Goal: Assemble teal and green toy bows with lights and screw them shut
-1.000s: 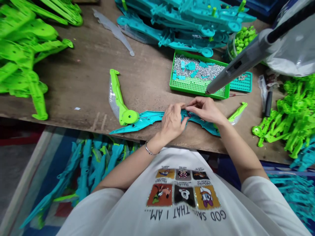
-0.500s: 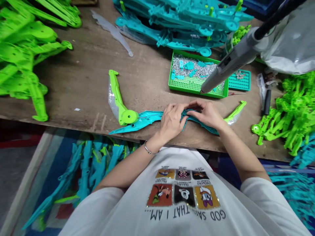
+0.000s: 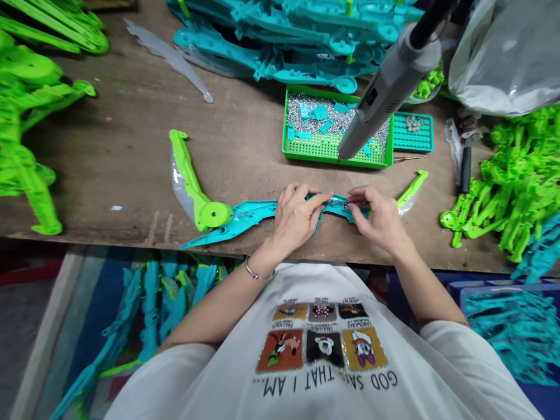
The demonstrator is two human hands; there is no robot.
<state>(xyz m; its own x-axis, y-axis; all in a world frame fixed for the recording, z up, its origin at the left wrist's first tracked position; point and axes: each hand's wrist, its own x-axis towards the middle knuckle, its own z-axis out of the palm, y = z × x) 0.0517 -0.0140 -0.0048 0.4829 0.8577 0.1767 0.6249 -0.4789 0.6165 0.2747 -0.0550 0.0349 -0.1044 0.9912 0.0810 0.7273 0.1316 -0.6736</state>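
Note:
A turquoise plastic toy bow [image 3: 254,214] lies along the table's front edge, its hollow inner side facing up. Green limbs with clear plastic blades join both ends, the left limb [image 3: 195,201] on a round hub and the right limb [image 3: 412,191] partly behind my fingers. A thin reddish line runs inside the shell. My left hand [image 3: 297,213] is closed over the bow's middle, fingertips pressing into the channel. Just to its right, my right hand [image 3: 380,217] grips the shell between thumb and fingers, with small shiny metal bits showing at the fingertips.
A green tray [image 3: 315,153] of screws and small turquoise pieces stands beyond the hands, beneath a hanging grey electric screwdriver [image 3: 376,87]. Green parts are heaped left [image 3: 26,111] and right [image 3: 494,186]; turquoise shells [image 3: 280,52] are stacked behind. A black-handled tool [image 3: 466,169] lies right.
My right hand has shifted right along the bow, away from my left hand, uncovering the channel between them. My left hand stays on the middle. The whole view has shifted slightly.

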